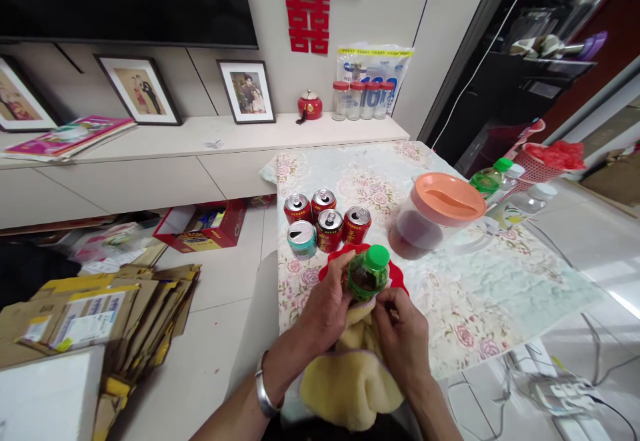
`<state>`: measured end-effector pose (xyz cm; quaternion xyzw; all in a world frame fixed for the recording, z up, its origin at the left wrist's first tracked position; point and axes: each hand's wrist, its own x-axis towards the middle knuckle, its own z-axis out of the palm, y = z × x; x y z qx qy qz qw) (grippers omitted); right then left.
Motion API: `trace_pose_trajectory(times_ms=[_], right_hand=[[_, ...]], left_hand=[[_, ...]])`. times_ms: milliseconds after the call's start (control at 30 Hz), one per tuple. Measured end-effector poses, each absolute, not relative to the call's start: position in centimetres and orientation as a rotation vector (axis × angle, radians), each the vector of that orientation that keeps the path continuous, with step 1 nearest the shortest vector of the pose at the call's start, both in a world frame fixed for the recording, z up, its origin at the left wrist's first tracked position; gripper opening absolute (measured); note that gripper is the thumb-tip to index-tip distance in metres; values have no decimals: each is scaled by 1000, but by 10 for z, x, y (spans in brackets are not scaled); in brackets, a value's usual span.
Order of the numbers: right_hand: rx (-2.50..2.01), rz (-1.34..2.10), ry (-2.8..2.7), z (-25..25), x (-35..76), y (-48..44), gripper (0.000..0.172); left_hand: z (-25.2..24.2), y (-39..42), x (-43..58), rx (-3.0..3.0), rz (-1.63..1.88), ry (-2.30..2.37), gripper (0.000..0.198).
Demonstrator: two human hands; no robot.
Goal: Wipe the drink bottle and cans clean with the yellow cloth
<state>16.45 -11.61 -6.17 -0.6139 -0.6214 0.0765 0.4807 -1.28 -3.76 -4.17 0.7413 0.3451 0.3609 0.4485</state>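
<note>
My left hand (325, 304) is wrapped round a green plastic bottle (367, 277) with a bright green cap and dark liquid inside. My right hand (403, 327) pinches a yellow cloth (353, 387) against the lower side of the bottle. The cloth hangs down toward my lap. Behind the bottle, a red scalloped plate (397, 281) shows on the table, partly covered by the bottle and hands. Several red drink cans (330, 231) stand just beyond the plate, with a teal open-topped can (301, 241) at their near left.
A pitcher with an orange lid (450, 197) stands right of the cans on the flowered tablecloth (475, 294). More bottles (493, 177) and a pink basket (533, 164) are at the right edge. Flattened cardboard (150, 321) lies on the left floor; cables and power strips (560, 387) lie right.
</note>
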Motion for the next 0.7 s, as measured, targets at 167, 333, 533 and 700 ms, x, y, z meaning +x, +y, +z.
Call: trace_pose_trajectory(times_ms=[167, 333, 533, 700], right_hand=[[-1716, 324, -1604, -75, 176, -111, 10], [-2023, 504, -1615, -75, 174, -96, 20], [-1918, 573, -1498, -71, 171, -87, 7], [-1578, 536, -1324, -43, 172, -105, 26]], left_hand=[[-34, -37, -14, 1837, 834, 881, 70], [-26, -36, -19, 1910, 797, 908, 82], [-19, -33, -22, 1953, 797, 945, 83], [-17, -34, -17, 1899, 823, 948, 78]])
